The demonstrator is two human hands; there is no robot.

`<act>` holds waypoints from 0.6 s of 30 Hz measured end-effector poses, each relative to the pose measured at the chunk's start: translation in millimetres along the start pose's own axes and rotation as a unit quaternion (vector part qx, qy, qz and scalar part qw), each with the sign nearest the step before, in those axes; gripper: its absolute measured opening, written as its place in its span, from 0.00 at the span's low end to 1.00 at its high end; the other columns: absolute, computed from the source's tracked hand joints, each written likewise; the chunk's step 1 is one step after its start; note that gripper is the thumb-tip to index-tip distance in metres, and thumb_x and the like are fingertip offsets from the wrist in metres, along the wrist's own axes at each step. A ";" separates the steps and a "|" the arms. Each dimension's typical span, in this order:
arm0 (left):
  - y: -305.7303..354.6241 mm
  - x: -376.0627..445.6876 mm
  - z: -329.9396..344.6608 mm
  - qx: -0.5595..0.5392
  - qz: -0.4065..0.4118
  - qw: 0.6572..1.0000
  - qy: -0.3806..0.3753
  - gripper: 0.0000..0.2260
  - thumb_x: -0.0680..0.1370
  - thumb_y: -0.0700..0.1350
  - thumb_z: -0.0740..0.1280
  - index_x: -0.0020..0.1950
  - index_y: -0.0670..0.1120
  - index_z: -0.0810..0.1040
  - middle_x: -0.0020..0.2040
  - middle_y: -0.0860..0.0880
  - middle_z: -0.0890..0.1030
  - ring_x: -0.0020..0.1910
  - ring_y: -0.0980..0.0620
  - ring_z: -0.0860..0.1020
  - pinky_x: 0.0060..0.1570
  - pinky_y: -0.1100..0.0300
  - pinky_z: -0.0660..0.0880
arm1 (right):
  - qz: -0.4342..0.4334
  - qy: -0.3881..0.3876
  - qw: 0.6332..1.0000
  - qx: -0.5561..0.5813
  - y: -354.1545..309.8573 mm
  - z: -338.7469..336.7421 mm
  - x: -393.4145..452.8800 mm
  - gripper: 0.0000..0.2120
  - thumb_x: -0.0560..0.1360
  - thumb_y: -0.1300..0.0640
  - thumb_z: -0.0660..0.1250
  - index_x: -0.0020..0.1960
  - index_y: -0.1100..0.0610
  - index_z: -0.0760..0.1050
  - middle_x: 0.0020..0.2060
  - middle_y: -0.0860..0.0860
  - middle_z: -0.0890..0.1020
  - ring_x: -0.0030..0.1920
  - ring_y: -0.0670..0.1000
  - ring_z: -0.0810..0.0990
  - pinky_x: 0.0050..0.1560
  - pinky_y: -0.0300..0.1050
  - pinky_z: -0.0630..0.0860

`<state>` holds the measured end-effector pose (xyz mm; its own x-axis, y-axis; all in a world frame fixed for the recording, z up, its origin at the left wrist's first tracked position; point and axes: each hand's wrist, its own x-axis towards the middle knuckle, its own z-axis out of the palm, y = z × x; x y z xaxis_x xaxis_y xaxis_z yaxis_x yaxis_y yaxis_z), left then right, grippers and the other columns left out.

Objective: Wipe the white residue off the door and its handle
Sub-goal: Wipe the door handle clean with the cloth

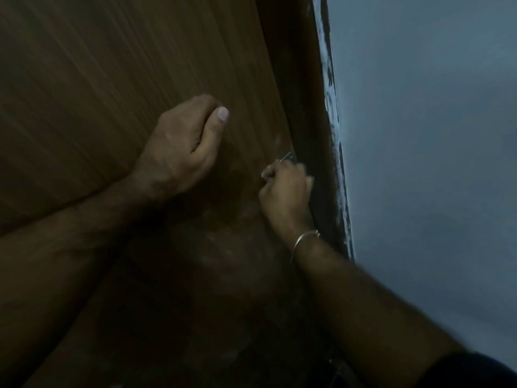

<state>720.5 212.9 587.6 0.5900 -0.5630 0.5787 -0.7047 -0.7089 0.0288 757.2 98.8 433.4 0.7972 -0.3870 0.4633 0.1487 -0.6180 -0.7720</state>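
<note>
A dim brown wooden door [117, 88] meets a grey wall [425, 135]. The left hand [181, 147] rests on it, fingers curled, holding nothing visible; the right hand [285, 189] grips the metal handle [286, 157] at the door's edge. White smears [223, 253] below the hands suggest much wiping remains; no cloth is visible.

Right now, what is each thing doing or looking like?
Brown wooden door: faint white smears near its edge.
Small metal handle: gripped by the right hand.
Left hand: fingers curled, resting against the door.
Thin metal bangle: on right wrist.
Dark door frame: white-flecked.
</note>
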 end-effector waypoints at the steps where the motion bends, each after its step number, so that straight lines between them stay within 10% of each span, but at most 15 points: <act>1: -0.1 0.3 0.6 0.002 0.000 1.000 0.002 0.15 0.84 0.46 0.54 0.53 0.37 0.76 0.43 0.41 0.77 0.42 0.47 0.75 0.41 0.59 0.70 | 0.002 0.016 0.999 -0.036 4.6 -3.5 8.1 0.09 0.73 0.62 0.65 0.50 0.52 0.78 0.50 0.49 0.80 0.56 0.52 0.72 0.57 0.50 0.66; 7: -0.9 -2.0 -1.1 0.011 0.012 1.000 0.008 0.15 0.84 0.44 0.54 0.52 0.35 0.76 0.43 0.39 0.77 0.42 0.45 0.76 0.43 0.51 0.70 | -0.027 -0.053 0.995 -0.081 5.8 13.0 -45.7 0.08 0.73 0.59 0.66 0.51 0.50 0.78 0.49 0.47 0.80 0.56 0.50 0.71 0.56 0.47 0.64; 18: -4.9 -3.7 7.6 0.020 0.037 0.999 0.011 0.17 0.84 0.45 0.53 0.51 0.35 0.76 0.41 0.40 0.77 0.40 0.46 0.75 0.42 0.51 0.70 | -0.075 0.118 0.958 0.251 -68.5 43.1 -73.1 0.08 0.65 0.70 0.65 0.44 0.62 0.75 0.44 0.57 0.76 0.47 0.54 0.73 0.47 0.45 0.71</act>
<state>724.8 215.2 579.1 0.5278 -0.6053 0.5958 -0.7297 -0.6821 -0.0466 713.9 198.9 433.7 0.5999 -0.5001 0.6245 0.5605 -0.2942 -0.7741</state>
